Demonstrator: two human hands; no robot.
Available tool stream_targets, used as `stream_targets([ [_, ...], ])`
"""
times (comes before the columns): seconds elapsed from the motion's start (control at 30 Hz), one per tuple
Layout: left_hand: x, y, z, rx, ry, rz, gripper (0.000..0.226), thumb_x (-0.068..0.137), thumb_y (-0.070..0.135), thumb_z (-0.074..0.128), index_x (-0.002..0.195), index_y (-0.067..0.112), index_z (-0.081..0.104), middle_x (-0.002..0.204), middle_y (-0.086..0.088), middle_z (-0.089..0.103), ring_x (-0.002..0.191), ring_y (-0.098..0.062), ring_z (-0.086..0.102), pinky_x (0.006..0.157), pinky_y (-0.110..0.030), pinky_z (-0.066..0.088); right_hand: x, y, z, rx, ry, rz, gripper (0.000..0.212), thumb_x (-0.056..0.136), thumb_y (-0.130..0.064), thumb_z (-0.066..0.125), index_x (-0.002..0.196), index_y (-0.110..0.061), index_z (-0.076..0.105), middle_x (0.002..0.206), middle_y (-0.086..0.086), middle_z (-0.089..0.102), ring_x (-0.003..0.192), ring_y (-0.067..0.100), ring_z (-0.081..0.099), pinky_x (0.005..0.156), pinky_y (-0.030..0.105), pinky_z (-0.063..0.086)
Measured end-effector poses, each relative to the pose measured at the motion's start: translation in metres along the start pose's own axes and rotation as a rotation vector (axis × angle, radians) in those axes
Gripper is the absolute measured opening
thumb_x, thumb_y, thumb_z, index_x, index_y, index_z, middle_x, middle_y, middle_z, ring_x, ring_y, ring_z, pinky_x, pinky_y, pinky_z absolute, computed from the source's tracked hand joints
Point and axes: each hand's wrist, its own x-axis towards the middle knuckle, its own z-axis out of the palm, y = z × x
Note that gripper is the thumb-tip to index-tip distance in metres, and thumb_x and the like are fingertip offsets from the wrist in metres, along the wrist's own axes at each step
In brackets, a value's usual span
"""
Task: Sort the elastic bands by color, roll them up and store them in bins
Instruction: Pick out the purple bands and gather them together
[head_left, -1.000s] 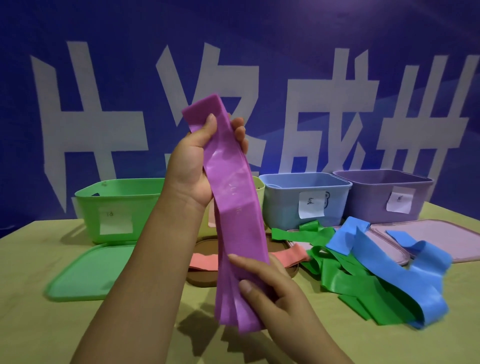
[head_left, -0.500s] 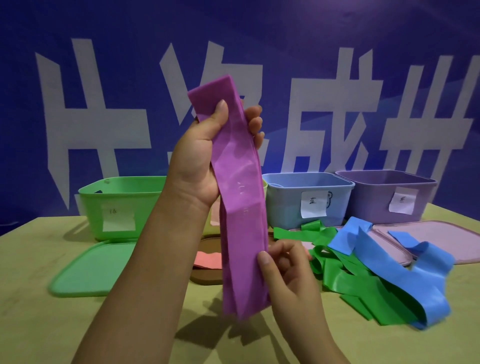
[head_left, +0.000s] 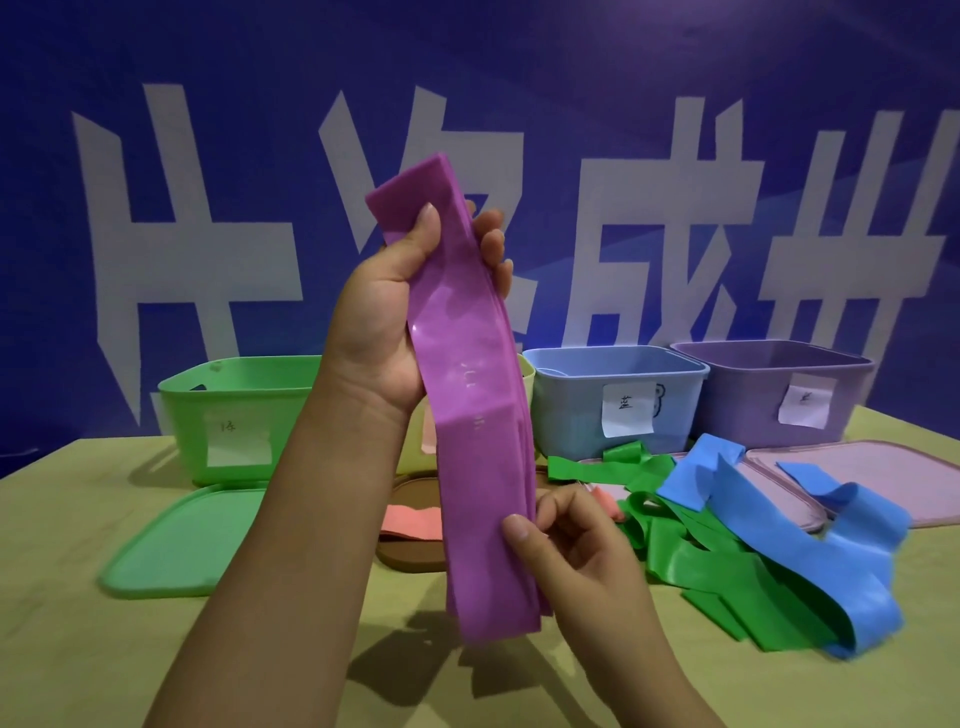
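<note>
- Left hand (head_left: 395, 312) grips the upper end of a stack of flat purple elastic bands (head_left: 478, 415), thumb in front and fingers curled behind; the stack hangs upright in the air above the table.
- Right hand (head_left: 576, 545) pinches the stack's right edge near its lower end.
- Handling, as judged: light, limp, glossy rubber; layers likely slide apart, so take hold across the full width at one end before rolling.
- Yellow-green tabletop (head_left: 78, 649) carries loose green bands (head_left: 691, 551), blue bands (head_left: 779, 525), a pink band (head_left: 410, 522), and lids.
- Behind stand a green plastic bin (head_left: 234, 410), a blue bin (head_left: 613, 400) and a purple bin (head_left: 769, 395), each paper-labelled, before a blue banner wall (head_left: 519, 78).
</note>
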Motion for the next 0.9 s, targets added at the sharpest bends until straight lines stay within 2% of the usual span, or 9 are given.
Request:
stream_targets([
  [0.07,0.0,0.0,-0.001,-0.005,-0.008,-0.015,0.023,0.092,0.02,0.045,0.103,0.004,0.057,0.078,-0.006,0.069,0.067,-0.015,0.067,0.068,-0.027,0.057,0.0,-0.003,-0.002,0.047,-0.02,0.023,0.02,0.071,-0.021,0.068,0.063,-0.02,0.05,0.061,-0.007,0.055,0.053,0.004,0.049,0.046,0.015,0.037],
  [0.17,0.001,-0.001,-0.003,-0.002,-0.011,-0.039,0.023,0.093,0.02,0.044,0.101,0.004,0.058,0.079,-0.006,0.069,0.067,-0.014,0.067,0.068,-0.027,0.056,-0.005,-0.004,-0.004,-0.019,-0.056,-0.016,0.019,0.074,-0.031,0.068,0.069,-0.025,0.051,0.059,0.002,0.051,0.057,0.011,0.046,0.05,0.021,0.036],
  [0.27,0.003,-0.002,-0.008,0.031,0.026,-0.055,0.023,0.097,0.02,0.041,0.104,0.004,0.056,0.079,-0.006,0.07,0.066,-0.015,0.067,0.067,-0.027,0.057,-0.008,-0.003,-0.005,-0.131,-0.111,-0.106,0.026,0.079,-0.033,0.062,0.097,-0.046,0.05,0.077,0.017,0.064,0.064,0.022,0.055,0.058,0.03,0.042],
  [0.33,0.006,-0.003,-0.012,0.044,0.056,-0.066,0.024,0.098,0.019,0.041,0.112,0.003,0.052,0.077,-0.007,0.069,0.065,-0.015,0.067,0.066,-0.026,0.057,-0.009,-0.005,-0.006,-0.276,-0.193,-0.188,0.043,0.087,-0.02,0.054,0.11,-0.056,0.048,0.096,0.004,0.067,0.072,0.013,0.058,0.066,0.023,0.044],
  [0.4,0.009,-0.004,-0.018,0.038,0.079,-0.074,0.025,0.098,0.018,0.042,0.115,0.002,0.05,0.077,-0.007,0.069,0.065,-0.015,0.067,0.066,-0.027,0.057,-0.01,-0.007,-0.007,-0.415,-0.275,-0.224,0.046,0.09,-0.015,0.047,0.115,-0.053,0.051,0.109,-0.019,0.061,0.089,-0.002,0.059,0.076,0.011,0.042],
  [0.47,0.011,-0.005,-0.022,0.027,0.096,-0.073,0.024,0.098,0.018,0.042,0.112,0.002,0.052,0.078,-0.007,0.069,0.066,-0.015,0.067,0.066,-0.027,0.057,-0.009,-0.008,-0.006,-0.438,-0.308,-0.184,0.039,0.09,-0.023,0.049,0.115,-0.052,0.052,0.112,-0.028,0.057,0.1,-0.005,0.056,0.079,0.007,0.039],
  [0.57,0.013,-0.002,-0.028,0.02,0.131,-0.041,0.023,0.098,0.018,0.043,0.103,0.001,0.058,0.077,-0.006,0.069,0.066,-0.015,0.067,0.066,-0.027,0.057,-0.011,-0.009,-0.009,-0.379,-0.334,-0.122,0.037,0.078,-0.038,0.061,0.112,-0.053,0.057,0.111,-0.031,0.059,0.098,-0.007,0.057,0.078,0.008,0.041],
  [0.7,0.016,0.011,-0.042,-0.033,0.199,0.084,0.019,0.096,0.015,0.045,0.109,0.003,0.052,0.076,-0.007,0.07,0.065,-0.016,0.068,0.068,-0.028,0.057,-0.013,-0.009,-0.015,-0.414,-0.306,-0.057,0.03,0.079,-0.022,0.069,0.093,-0.049,0.07,0.099,-0.02,0.067,0.096,0.001,0.061,0.08,0.017,0.048],
  [0.9,0.018,0.013,-0.05,-0.02,0.276,0.168,0.019,0.097,0.015,0.044,0.111,0.004,0.051,0.075,-0.007,0.071,0.067,-0.015,0.069,0.069,-0.028,0.058,-0.004,-0.022,-0.031,-0.406,-0.199,-0.017,0.021,0.076,-0.021,0.071,0.085,-0.04,0.075,0.094,-0.006,0.071,0.092,0.006,0.063,0.084,0.023,0.05],
])
